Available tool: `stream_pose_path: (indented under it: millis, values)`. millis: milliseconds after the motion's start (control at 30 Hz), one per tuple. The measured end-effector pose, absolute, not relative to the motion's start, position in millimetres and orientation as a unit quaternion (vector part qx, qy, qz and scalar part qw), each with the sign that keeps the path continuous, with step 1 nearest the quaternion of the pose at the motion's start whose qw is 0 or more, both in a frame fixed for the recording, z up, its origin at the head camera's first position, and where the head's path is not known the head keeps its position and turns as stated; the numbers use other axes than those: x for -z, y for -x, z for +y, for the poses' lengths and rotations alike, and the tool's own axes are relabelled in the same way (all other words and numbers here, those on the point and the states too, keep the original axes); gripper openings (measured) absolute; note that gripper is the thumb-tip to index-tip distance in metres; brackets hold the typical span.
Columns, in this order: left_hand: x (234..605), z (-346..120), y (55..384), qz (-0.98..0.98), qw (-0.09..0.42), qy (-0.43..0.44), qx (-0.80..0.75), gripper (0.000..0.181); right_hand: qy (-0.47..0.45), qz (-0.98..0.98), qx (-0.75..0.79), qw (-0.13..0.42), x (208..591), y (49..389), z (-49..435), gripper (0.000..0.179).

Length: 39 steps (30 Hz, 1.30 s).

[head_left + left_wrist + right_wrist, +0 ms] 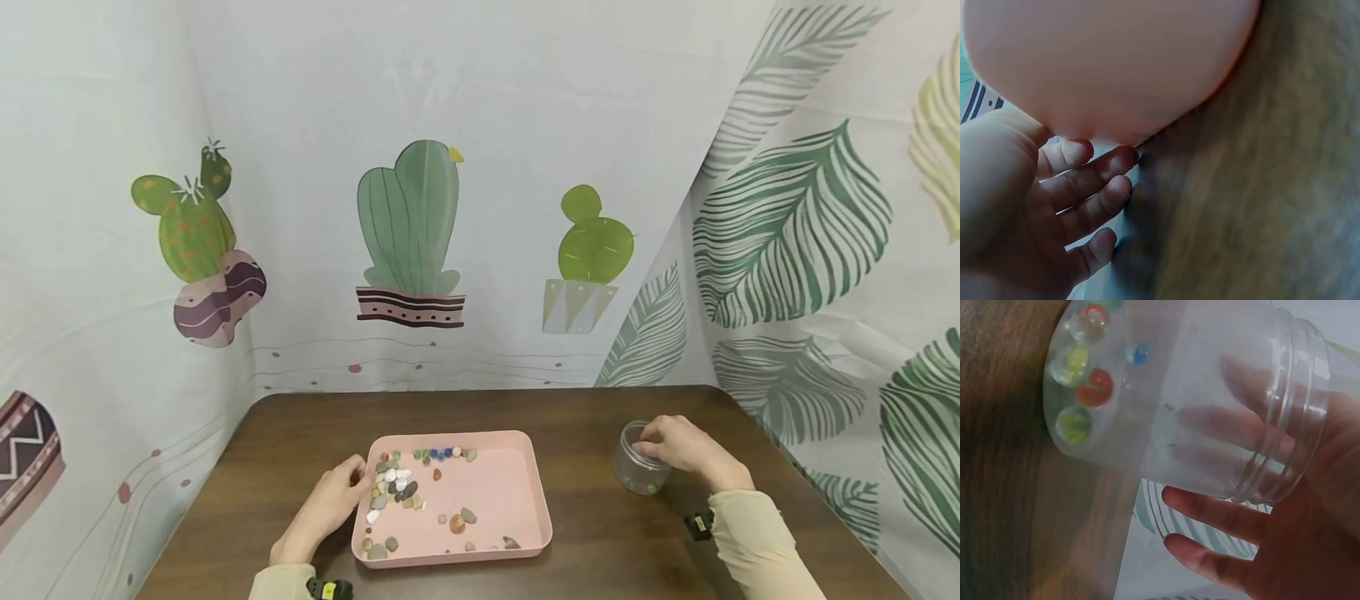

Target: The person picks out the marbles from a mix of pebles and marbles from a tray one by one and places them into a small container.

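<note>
Behind everything I see a printed cloth (495, 83), and in front of it the brown tabletop (585, 542). On that lies the pink tray (495, 492), with the left hand (326, 504) at its left rim. Those fingers are loosely bent and slightly apart; I can't tell whether the thumb pinches the rim, but I'd keep that contact light so the tray doesn't slide. The right hand (678, 446) works at the clear jar (628, 468), well to the tray's right: some fingers are inside the mouth, two outside along the wall, their tips apart with nothing visible between them. To do this reach well, I judge, I'd centre the hand over the mouth and keep the knuckles off the rim, since a light jar could topple. Pebbles (403, 473) crowd the tray's left side, and glass marbles (447, 452) line part of its far edge. The head view gives the jar's contents only as a greenish smudge; the right wrist view shows red and yellow swirled marbles (1094, 387) at its bottom and a blue marble (1139, 354) apart from them, resting or in mid-air, I can't tell. The left wrist view shows the tray's outer side alone.
</note>
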<state>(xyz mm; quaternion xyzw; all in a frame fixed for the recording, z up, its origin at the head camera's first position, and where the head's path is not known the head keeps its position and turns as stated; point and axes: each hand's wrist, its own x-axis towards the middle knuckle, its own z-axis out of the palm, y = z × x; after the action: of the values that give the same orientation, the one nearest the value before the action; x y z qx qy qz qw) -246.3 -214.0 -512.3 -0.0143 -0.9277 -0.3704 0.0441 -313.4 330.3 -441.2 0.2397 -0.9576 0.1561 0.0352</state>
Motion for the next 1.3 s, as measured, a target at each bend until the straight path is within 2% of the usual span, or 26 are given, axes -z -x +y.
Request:
stream_pose_path:
  millis: [133,333,633,867,1100,1300]
  values:
    - [511.9,-213.1,247.9,-0.928,0.045,0.017,0.371,0.018,-0.242,-0.957,-0.158,0.037,436.9,312.3,332.0,0.012]
    - [513.5,-212.9,251.0,-0.929,0.046,0.019,0.368,0.018,-0.249,-0.955,-0.146,0.071,418.5,309.3,327.7,0.014]
    - [514.3,-215.0,250.2,-0.927,0.039,0.015,0.374,0.016,-0.312,-0.934,-0.117,0.126,392.3,307.7,280.7,0.011]
    - [515.0,-215.5,249.0,-0.927,0.041,0.019,0.371,0.016,-0.364,-0.920,-0.095,0.110,395.3,306.0,225.2,0.023]
    - [516.0,-216.9,246.9,-0.926,0.037,0.014,0.375,0.016,-0.455,-0.884,-0.055,0.087,404.7,301.7,172.9,0.020]
    - [515.7,-217.2,247.6,-0.924,0.037,0.020,0.379,0.016,-0.483,-0.873,-0.026,0.057,414.6,300.5,136.0,0.020]
